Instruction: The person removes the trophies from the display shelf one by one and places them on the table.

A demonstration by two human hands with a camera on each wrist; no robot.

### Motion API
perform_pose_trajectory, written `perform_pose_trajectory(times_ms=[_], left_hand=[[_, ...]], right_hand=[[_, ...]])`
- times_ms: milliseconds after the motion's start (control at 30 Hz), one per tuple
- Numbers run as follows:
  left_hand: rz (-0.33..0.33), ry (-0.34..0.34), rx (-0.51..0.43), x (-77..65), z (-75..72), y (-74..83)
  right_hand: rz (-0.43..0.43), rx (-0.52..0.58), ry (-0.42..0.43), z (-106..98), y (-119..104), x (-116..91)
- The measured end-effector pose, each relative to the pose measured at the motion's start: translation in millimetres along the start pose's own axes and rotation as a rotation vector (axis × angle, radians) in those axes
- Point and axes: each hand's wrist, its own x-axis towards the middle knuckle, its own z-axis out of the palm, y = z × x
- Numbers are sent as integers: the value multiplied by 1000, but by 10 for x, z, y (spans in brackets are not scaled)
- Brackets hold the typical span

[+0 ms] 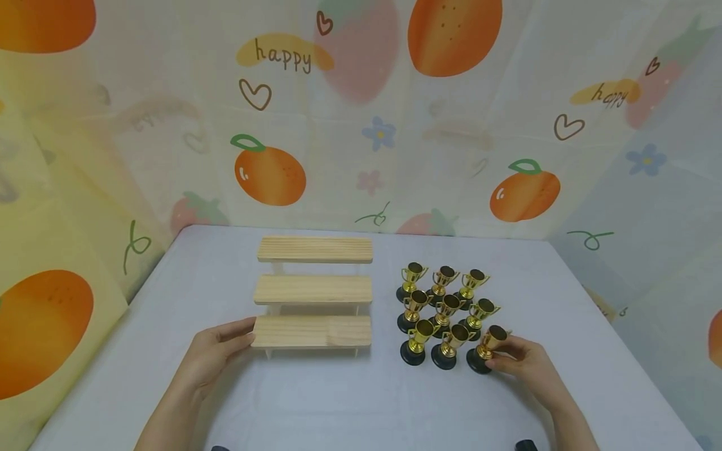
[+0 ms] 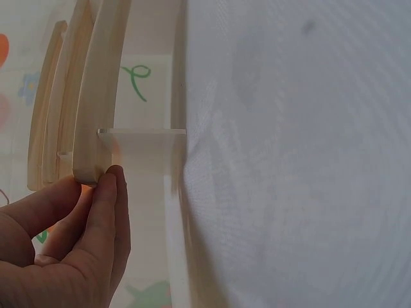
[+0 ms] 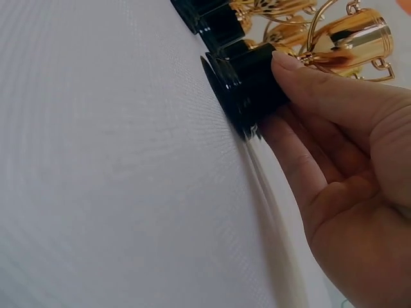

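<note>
A three-tier stand with light wooden planks on clear supports sits left of centre; its lowest plank point(image 1: 310, 332) is at the front. My left hand point(image 1: 217, 351) pinches that plank's left end, the thumb on one face and fingertips on the other, as the left wrist view shows. To the right, several small gold trophy cups on black bases stand upright in three rows. My right hand point(image 1: 521, 363) holds the front right trophy point(image 1: 486, 349) by its lower part. In the right wrist view, the thumb and fingers lie against its black base point(image 3: 253, 83), which appears to touch the tablecloth.
The middle plank point(image 1: 313, 289) and top plank point(image 1: 314, 249) rise behind the lowest one. Other trophies point(image 1: 444, 344) stand close beside the held one. A white cloth covers the table point(image 1: 338, 407). Fruit-patterned curtains point(image 1: 338, 156) hang behind and at both sides.
</note>
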Motion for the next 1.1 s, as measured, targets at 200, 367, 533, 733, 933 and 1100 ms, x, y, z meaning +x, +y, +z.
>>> perform_pose_trajectory(times_ms=[200,367,533,733,933,1100], left_hand=[[-1,-7,-3,-3,-5,7],[-5,-14,5,-3,-7,-2],[-5,-16,-7,-8,-1,-10],[-6,-12,-7,-19,-7,5],[-2,-9,-11,-18,10,3],[22,3,27,5,33,4]], right_hand=[[-14,-22,-4,5,4,-3],[-6,-19,-11,4,21,-8],[-14,-5,-20,12,23,-10],[-24,8,-34,19,30,-3],[-20,-60,-11,-135,-37,-62],[-75,24,197,-317,-224,-207]])
